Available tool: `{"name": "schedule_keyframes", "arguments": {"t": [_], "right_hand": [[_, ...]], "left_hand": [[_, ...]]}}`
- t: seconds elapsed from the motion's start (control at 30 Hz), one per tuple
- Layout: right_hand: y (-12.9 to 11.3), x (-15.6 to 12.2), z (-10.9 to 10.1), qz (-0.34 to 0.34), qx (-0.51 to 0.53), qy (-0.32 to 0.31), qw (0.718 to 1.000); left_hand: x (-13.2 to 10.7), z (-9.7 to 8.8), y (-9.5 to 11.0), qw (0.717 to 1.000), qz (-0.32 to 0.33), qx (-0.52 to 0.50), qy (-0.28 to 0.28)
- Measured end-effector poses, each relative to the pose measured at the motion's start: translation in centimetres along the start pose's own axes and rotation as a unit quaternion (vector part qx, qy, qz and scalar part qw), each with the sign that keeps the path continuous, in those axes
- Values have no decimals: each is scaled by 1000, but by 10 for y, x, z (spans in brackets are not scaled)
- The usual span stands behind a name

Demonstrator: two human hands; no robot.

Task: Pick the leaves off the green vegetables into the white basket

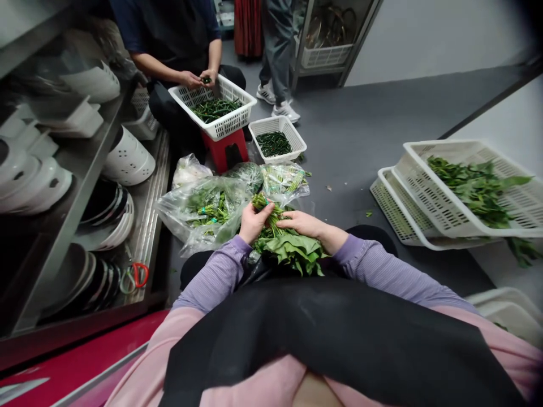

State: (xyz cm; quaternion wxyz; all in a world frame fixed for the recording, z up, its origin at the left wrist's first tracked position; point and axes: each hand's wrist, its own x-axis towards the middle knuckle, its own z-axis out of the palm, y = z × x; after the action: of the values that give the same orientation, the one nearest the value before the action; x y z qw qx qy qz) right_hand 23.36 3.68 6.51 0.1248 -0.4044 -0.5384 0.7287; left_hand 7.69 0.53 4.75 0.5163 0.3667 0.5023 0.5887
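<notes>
A bunch of leafy greens (292,249) lies across my lap, its leaves toward me and its stems pointing away to the left. My left hand (253,221) is closed around the stem end, where a blue-green band shows. Against the stems and upper leaves rests my right hand (303,223), its fingers curled over the bunch and partly hidden. Just beyond my left hand, a clear plastic bag (178,209) holds more banded bunches of greens. Another bag of greens (284,178) sits beyond my hands.
White baskets (424,217) stand at the right, the upper one holding loose greens. Opposite, a person handles green peppers over a basket (231,127) on a red stool (227,151). A smaller basket (297,148) is beside it. Shelves with dishes and red-handled scissors (139,275) line the left.
</notes>
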Motion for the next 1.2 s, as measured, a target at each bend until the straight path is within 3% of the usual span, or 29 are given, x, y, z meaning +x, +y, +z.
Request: {"name": "schedule_keyframes", "arguments": {"t": [0.1, 0.2, 0.43, 0.53, 0.6, 0.67, 0.73, 0.8, 0.87, 0.93, 1.03, 1.1, 1.17, 1.2], "right_hand": [[1, 3, -3, 24, 42, -45, 998], [7, 4, -5, 42, 54, -51, 996], [14, 3, 3, 18, 87, -26, 996], [9, -1, 3, 17, 101, -67, 993], [4, -5, 2, -6, 48, -75, 996], [-1, -8, 4, -51, -85, -27, 995], [-5, -10, 9, -97, -268, 60, 957], [-6, -11, 17, -119, -439, 135, 880], [-5, -11, 24, -129, -551, 171, 806], [-3, -10, 28, -151, -602, 176, 764], [1, -8, 25, -226, -618, 170, 734], [3, -7, 22, -273, -602, 168, 731], [4, -6, 21, -293, -563, 179, 752], [4, -6, 22, -287, -534, 186, 774]], "left_hand": [[-4, 2, 5, 1000, -18, -14, -21], [-8, 3, 10, 998, -29, -16, -54], [-7, -2, 12, 997, 18, -8, -76], [-6, -4, 13, 996, 41, 8, -80], [-5, -5, 12, 995, 64, 31, -72], [-6, -5, 10, 993, 93, 65, -43], [-7, -4, 8, 985, 133, 105, -1], [-10, -4, 6, 975, 169, 141, 41], [-11, -3, 6, 969, 177, 158, 69], [-11, -2, 6, 975, 156, 140, 79], [-9, 3, 2, 995, 64, 50, 63], [-8, 7, -3, 999, -21, -3, 44], [-8, 10, -7, 998, -52, -16, 41], [-9, 10, -7, 998, -31, -8, 53]]}}
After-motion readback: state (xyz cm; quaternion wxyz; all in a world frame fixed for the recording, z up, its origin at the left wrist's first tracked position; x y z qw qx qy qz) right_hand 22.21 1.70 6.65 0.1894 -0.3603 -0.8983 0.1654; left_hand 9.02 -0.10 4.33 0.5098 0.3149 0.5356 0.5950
